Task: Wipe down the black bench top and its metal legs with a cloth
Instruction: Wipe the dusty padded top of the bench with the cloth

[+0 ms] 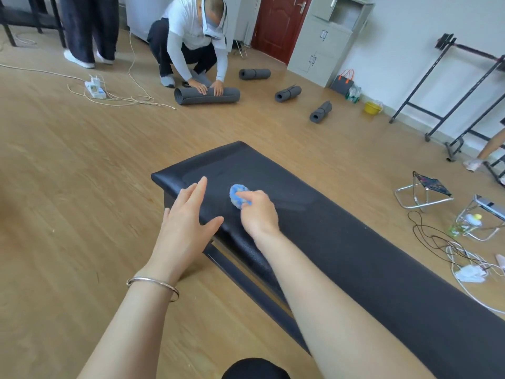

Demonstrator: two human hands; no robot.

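**Q:** Where does the cloth lie, and what holds it?

**A:** The blue cloth [237,195] is bunched small and sits on the black bench top [355,255], near its far end and about midway between the two long edges. The right hand [258,212] has its fingers curled round the cloth and pinches it against the top.

**Q:** And the other hand?

**A:** The left hand [185,214] is spread with straight fingers and holds nothing. It lies at the left long edge, its thumb reaching over the top. Whether it presses on the padding cannot be told. A bracelet [153,283] circles that wrist.

**Q:** Which edges show?

**A:** The far short edge, both far corners and the left long edge show. Under the left edge run an upright leg [166,199] and a dark lower rail [246,283].

**Q:** What room surrounds the bench?

**A:** Bare wooden floor [82,187] lies open on the left and beyond the far end. Farther off, a crouching person [191,36] rolls a grey mat [207,95]. On the right, well apart from the bench, stand a folding stool [426,190] and loose cables [442,247].
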